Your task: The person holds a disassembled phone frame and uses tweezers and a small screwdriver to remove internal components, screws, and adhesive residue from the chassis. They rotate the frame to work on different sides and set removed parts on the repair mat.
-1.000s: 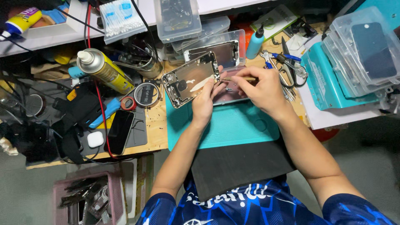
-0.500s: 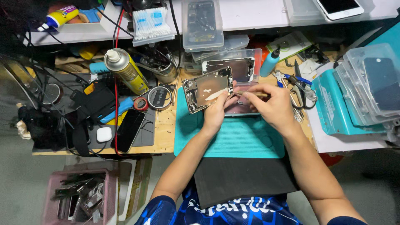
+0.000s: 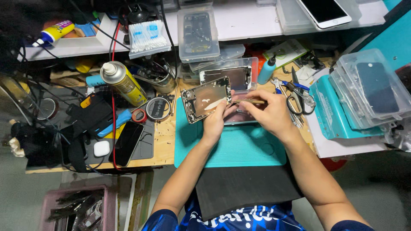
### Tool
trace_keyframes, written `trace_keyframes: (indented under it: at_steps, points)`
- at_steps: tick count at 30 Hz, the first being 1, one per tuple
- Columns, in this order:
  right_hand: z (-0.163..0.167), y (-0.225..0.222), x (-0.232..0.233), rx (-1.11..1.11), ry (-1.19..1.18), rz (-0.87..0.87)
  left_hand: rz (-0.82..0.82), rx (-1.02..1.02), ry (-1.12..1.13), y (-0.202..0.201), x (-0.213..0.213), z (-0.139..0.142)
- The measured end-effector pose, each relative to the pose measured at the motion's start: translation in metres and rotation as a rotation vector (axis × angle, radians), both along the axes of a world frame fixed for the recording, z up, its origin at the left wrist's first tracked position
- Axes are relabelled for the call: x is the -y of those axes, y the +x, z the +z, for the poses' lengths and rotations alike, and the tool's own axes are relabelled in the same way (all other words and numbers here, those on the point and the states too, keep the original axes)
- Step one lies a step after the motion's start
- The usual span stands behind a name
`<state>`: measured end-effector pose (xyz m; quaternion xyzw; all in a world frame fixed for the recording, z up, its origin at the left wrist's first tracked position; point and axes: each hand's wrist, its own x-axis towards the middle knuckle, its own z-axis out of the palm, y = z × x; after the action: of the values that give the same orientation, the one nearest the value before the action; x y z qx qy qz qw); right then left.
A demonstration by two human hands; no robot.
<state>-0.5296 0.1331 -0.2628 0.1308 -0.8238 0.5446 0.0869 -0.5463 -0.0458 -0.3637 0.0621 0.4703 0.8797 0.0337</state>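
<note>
The left hand point(image 3: 216, 122) grips an opened phone housing point(image 3: 206, 99), a bare metal shell with its inside facing up, thumb and fingers clasped on its lower right corner so that it tilts above the top edge of the teal work mat point(image 3: 233, 143). The right hand point(image 3: 269, 113) is pinched around a thin, pale stick-like tool point(image 3: 248, 102) that lies level, its tip at the housing's 3 o'clock edge; whether the tip touches the metal cannot be told. Both hands sit near the middle of the wooden bench point(image 3: 165, 145). Under the hands a clear plastic tray point(image 3: 231, 75) holds another silvery phone part. At 9 o'clock from the housing stand a yellow spray can point(image 3: 124, 83) with a white cap, a round tape roll point(image 3: 157, 108) and a dark phone point(image 3: 127, 143) lying flat beside a small white earbud case point(image 3: 102, 148). At 3 o'clock lie scissors point(image 3: 302, 96) with dark handles, and at 1 o'clock a teal squeeze bottle point(image 3: 267, 70) stands upright. Further toward 3 o'clock, clear boxes point(image 3: 372, 90) with dark screens are stacked on a teal case point(image 3: 332, 113). A black foam pad point(image 3: 239, 188) rests at 6 o'clock, over the person's lap.
</note>
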Motion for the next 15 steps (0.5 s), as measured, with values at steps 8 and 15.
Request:
trace_keyframes:
  at_steps: [8, 15]
  points:
    - [0.005, 0.009, 0.011, 0.056, -0.104, 0.013, -0.022, 0.022, 0.018, 0.008, 0.011, 0.006]
    - [0.013, 0.020, 0.025, 0.023, -0.116, 0.026, -0.009, 0.011, 0.011, 0.016, 0.023, 0.012]
